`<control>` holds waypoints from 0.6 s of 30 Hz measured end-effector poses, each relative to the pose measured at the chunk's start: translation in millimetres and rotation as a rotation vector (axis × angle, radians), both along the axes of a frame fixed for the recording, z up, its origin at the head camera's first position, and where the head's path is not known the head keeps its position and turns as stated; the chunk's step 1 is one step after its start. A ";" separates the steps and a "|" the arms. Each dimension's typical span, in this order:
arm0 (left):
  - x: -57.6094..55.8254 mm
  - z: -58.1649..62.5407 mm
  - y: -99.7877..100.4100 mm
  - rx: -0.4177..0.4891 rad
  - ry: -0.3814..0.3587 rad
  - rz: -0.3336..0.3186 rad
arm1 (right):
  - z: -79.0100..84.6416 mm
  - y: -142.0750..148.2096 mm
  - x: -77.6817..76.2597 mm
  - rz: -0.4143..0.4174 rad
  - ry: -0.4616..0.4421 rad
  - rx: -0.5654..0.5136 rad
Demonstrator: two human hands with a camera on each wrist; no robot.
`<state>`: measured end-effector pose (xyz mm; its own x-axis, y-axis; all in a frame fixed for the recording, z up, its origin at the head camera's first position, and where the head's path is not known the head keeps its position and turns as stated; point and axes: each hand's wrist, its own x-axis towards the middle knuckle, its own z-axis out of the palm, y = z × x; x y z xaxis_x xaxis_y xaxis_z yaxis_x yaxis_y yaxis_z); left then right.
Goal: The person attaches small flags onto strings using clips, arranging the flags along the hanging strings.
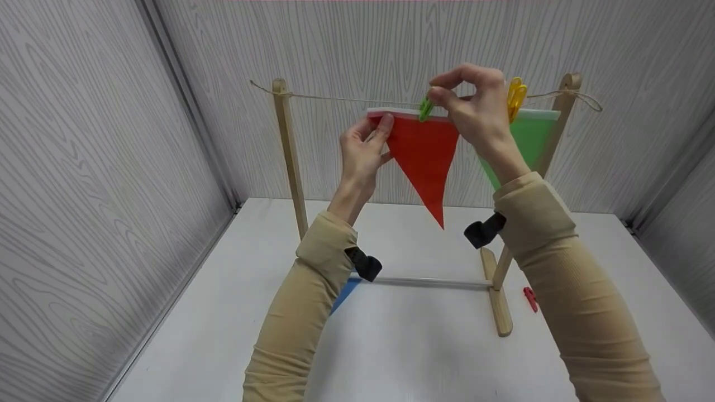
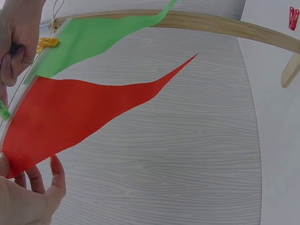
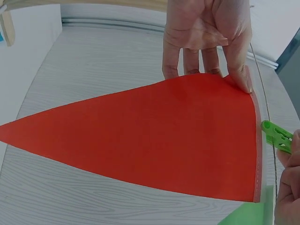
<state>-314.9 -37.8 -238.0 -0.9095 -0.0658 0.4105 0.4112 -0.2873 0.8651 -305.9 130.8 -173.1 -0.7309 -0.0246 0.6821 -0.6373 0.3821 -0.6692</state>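
A red triangular pennant point(image 1: 424, 162) hangs point down, its white-edged top along the string point(image 1: 335, 99). My left hand point(image 1: 363, 148) pinches its upper left corner, thumb in front and fingers behind. With thumb and fingertips my right hand point(image 1: 475, 103) pinches a green clothespin point(image 1: 426, 109) at the middle of the top edge. In the right wrist view the nose of the green clothespin point(image 3: 276, 135) overlaps the string beside the pennant's edge. Right of it, a green pennant point(image 1: 530, 137) hangs on the string by yellow clothespins point(image 1: 516, 97), partly behind my right wrist.
The string runs between two wooden posts, left point(image 1: 290, 156) and right point(image 1: 558, 120), joined low by a pale bar point(image 1: 430, 282). A blue piece point(image 1: 345, 295) lies on the white table, partly under my left sleeve. A red clothespin point(image 1: 530, 299) lies right of the wooden foot point(image 1: 500, 307).
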 end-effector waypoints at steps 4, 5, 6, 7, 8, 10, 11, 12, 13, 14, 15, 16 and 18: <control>0.4 1.3 0.7 0.004 0.000 0.002 | 0.8 -0.4 0.3 -0.028 -0.010 0.019; 0.4 1.6 0.8 0.005 -0.001 0.001 | 0.9 -0.6 0.7 -0.035 -0.010 0.026; 0.5 1.8 0.9 0.006 -0.001 0.000 | 0.9 -0.8 1.2 -0.043 -0.007 0.036; 0.7 2.1 1.1 0.006 -0.003 0.000 | 0.8 -1.1 1.7 -0.052 -0.002 0.048; 1.0 2.4 1.3 0.006 -0.004 -0.001 | 0.7 -1.3 1.9 -0.058 0.002 0.057; 1.2 2.9 1.6 0.005 -0.006 -0.001 | 0.5 -2.1 2.2 -0.065 0.017 0.076; 1.2 3.1 1.8 0.006 -0.008 -0.003 | 0.3 -2.4 2.1 -0.067 0.024 0.085; 1.4 3.2 1.9 0.005 -0.011 -0.003 | 0.2 -2.8 2.1 -0.070 0.029 0.094; 1.5 3.3 2.0 0.004 -0.012 -0.003 | 0.1 -3.1 1.9 -0.071 0.033 0.100; 1.7 3.4 2.1 0.002 -0.013 -0.003 | 0.0 -3.2 1.6 -0.070 0.033 0.105; 1.8 3.4 2.2 0.001 -0.014 -0.003 | -0.1 -3.3 1.3 -0.068 0.035 0.112; 1.9 3.4 2.3 0.002 -0.015 -0.004 | -0.2 -3.2 1.0 -0.067 0.034 0.120; 2.2 3.7 2.6 0.003 -0.015 -0.003 | -0.3 -2.8 1.3 -0.054 0.019 0.131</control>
<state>-312.7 -35.2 -234.3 -0.9160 -0.0640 0.3962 0.3969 -0.2909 0.8706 -304.6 128.0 -173.4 -0.7209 -0.0755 0.6889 -0.6252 0.4998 -0.5994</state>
